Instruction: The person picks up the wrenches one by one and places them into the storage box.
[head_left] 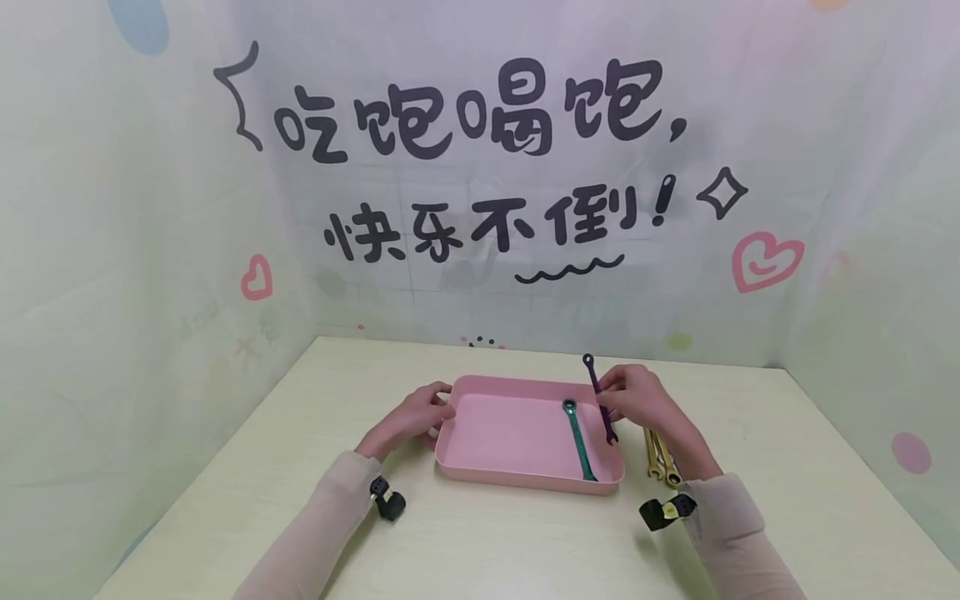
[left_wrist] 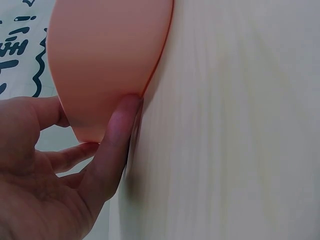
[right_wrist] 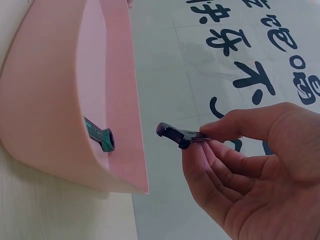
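Observation:
A shallow pink tray (head_left: 495,433) sits on the table, and my left hand (head_left: 420,412) grips its left end. In the left wrist view the thumb lies along the tray wall (left_wrist: 110,55) while the fingers reach round the other side. My right hand (head_left: 637,398) pinches a dark purple wrench (head_left: 592,377) between thumb and fingers, holding it tilted over the tray's right end. Its open jaw end (right_wrist: 172,134) points toward the tray in the right wrist view. Inside the tray, near the right side, lies a green wrench (head_left: 577,437), its ring end toward the back.
Several gold wrenches (head_left: 654,462) lie on the table just right of the tray, partly hidden by the right forearm. A printed cloth wall (head_left: 480,292) stands behind the table, with more cloth on both sides. Each wrist wears a small black camera (head_left: 388,504).

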